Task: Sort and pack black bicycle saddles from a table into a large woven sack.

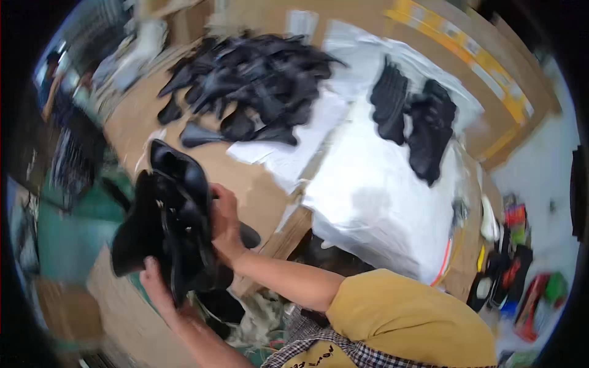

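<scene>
Between my two hands is a bunch of glossy black bicycle saddle shells (184, 184), tilted on end with their curved edges fanned apart. My right hand (226, 224) is closed on the bunch's right side, its fingers partly hidden behind the black pieces. At the lower left my left hand (158, 285) grips the bunch near its bottom edge, thumb in front. A few more black pieces (222, 305) show just below the bunch. How many shells I hold cannot be made out.
A heap of black saddle shells (264, 80) lies on the brown cardboard-topped table (251, 190) ahead. To the right, two nested black stacks (390, 101) rest on white sheeting (368, 178). Tools and small items (506, 270) crowd the far right. Another person (64, 116) stands at far left.
</scene>
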A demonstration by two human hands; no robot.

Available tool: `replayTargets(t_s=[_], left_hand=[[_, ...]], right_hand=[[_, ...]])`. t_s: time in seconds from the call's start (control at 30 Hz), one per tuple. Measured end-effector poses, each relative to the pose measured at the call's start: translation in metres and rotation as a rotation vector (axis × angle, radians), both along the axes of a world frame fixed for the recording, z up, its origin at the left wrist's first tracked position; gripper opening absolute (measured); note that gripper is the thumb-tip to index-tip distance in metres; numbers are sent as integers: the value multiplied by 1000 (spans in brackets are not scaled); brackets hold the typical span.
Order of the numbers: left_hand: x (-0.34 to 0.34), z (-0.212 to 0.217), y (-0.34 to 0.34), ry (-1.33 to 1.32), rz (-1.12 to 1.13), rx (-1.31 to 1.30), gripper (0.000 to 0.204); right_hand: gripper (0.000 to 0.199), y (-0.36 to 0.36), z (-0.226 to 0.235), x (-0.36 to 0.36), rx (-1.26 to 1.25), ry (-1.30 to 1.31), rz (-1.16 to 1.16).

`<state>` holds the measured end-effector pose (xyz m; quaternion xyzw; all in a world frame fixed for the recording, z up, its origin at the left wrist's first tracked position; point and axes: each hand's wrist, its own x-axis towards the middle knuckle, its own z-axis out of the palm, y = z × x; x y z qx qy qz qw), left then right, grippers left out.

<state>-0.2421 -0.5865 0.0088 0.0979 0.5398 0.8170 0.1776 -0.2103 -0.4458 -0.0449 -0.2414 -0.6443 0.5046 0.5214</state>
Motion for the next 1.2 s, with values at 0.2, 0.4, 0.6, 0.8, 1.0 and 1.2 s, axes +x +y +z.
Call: replayTargets(t_s=[0.2,0.4,0.6,0.8,1.0,1.2], left_hand=[[120,27,235,-63,-619,-35,36],[306,66,439,87,-1340,-86,38],[481,82,610,68,-1846,17,37],[562,30,811,119,-1985,4,40],[582,-16,943,-84,-1550,-267,74],[581,-18,967,41,-1398,-225,58]], right_hand=[[36,178,19,200,-196,65,-670],[43,303,42,425,-90,187,-1138],[53,401,71,576,66,181,-1710],[49,499,59,623,85,81,-1855],[43,538,-45,617,43,-683,-1473],[55,537,-62,640,-52,-731,-1310]])
